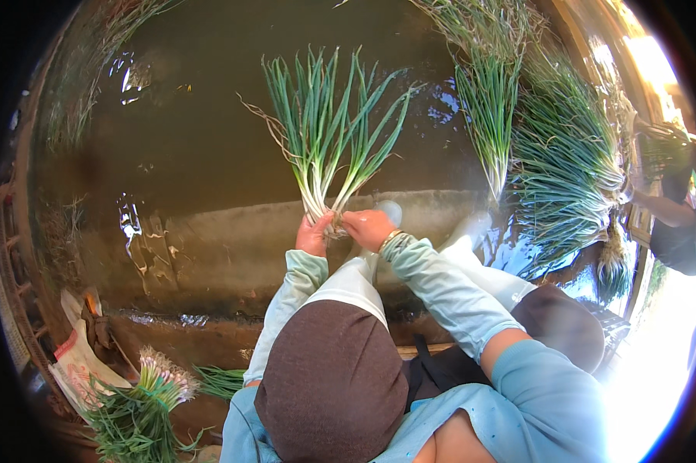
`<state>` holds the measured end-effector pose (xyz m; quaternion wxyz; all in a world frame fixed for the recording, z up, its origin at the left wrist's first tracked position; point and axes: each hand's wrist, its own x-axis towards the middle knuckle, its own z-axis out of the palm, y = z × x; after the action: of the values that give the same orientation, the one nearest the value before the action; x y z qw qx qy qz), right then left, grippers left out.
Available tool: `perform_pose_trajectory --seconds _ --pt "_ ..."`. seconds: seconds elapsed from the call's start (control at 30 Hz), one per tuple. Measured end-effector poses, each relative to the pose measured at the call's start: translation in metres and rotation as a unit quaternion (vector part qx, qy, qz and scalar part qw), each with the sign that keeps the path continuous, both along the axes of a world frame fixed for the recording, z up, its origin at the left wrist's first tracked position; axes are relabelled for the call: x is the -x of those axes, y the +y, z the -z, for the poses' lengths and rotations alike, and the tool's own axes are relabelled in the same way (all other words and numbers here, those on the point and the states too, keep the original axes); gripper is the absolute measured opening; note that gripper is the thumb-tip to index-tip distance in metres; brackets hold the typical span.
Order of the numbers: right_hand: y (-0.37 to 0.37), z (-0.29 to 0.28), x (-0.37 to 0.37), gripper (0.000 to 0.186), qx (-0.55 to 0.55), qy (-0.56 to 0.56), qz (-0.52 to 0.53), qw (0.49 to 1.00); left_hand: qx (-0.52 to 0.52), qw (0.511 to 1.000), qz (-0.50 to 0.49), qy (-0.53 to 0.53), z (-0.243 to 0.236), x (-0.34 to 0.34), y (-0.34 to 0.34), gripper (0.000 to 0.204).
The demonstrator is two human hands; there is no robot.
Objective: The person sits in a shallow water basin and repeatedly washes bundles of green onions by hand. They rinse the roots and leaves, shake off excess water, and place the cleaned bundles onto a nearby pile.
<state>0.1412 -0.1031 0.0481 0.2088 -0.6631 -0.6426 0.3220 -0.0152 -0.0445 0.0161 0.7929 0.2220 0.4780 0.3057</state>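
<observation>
A bunch of spring onions (321,147) stands fanned out above the brown water, its green leaves pointing away from me and its white stems toward me. My left hand (314,236) is closed on the root end. Beside it my right hand (368,228) also grips the bunch by its base, fingers pinched together. The bunch splits into two parts, a wider one on the left and a thinner one on the right. The roots are partly hidden by my fingers.
Murky water (201,116) fills a basin with a submerged ledge. At right lie a loose bunch (490,116) and a large spring onion pile (564,162). Another person's arm (668,210) reaches in there. My white boots (355,282) stand below. A tied bundle (136,409) and sack (85,359) lie lower left.
</observation>
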Motion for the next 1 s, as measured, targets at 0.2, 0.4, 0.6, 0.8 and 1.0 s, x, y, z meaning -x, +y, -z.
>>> perform_pose_trajectory --seconds 0.2,0.4,0.6,0.8,1.0 --pt "-0.020 -0.015 -0.032 0.019 0.129 0.019 -0.005 0.991 -0.023 0.998 -0.041 -0.037 -0.011 0.008 0.017 0.018" --pt "0.045 0.021 -0.021 0.019 0.232 0.523 0.319 0.755 0.080 0.993 -0.031 -0.084 -0.026 0.012 0.018 0.021" --pt "0.061 0.072 -0.011 0.016 0.254 0.454 0.245 0.818 0.093 0.993 -0.050 -0.044 -0.029 0.017 0.019 0.024" --pt "0.024 0.030 -0.064 0.017 -0.025 0.619 0.525 0.584 0.032 0.999 -0.022 -0.021 -0.016 0.026 0.014 0.022" --pt "0.067 -0.030 -0.010 0.015 0.082 0.426 0.290 0.853 -0.020 0.999 -0.034 0.015 -0.008 0.014 -0.003 0.025"
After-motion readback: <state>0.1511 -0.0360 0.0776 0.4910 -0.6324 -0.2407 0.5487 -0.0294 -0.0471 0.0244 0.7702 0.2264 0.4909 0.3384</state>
